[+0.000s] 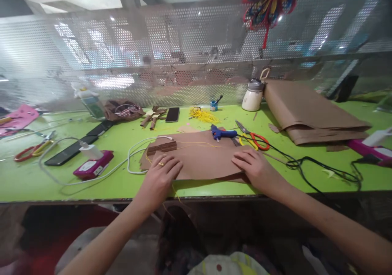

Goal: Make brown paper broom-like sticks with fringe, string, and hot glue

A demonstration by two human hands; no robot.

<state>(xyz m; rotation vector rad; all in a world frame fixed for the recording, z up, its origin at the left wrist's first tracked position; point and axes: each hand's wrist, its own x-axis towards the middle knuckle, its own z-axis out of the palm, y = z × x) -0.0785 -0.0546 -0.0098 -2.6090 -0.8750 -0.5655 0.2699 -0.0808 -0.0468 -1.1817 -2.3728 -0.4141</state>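
Note:
A sheet of brown paper (205,165) lies across the front of the green table, on top of more brown paper. My left hand (162,177), with a ring on one finger, grips its left edge, fingers over the top. At the opposite end my right hand (255,169) holds the right edge, its thumb hidden. Just beyond my left fingers sits a small stack of folded brown strips (162,147). A thin yellow string (199,144) runs over the paper and hangs past the table edge. Behind the sheet rests a blue glue gun (223,133).
Orange-handled scissors (259,141) and black cable (301,165) lie right. Folded brown paper (315,107) and a cream bottle (253,96) stand behind. Leftward are a pink power strip (93,165), white cable (128,157) and pliers (35,149). A phone (172,114) and yellow strings (203,114) lie at back.

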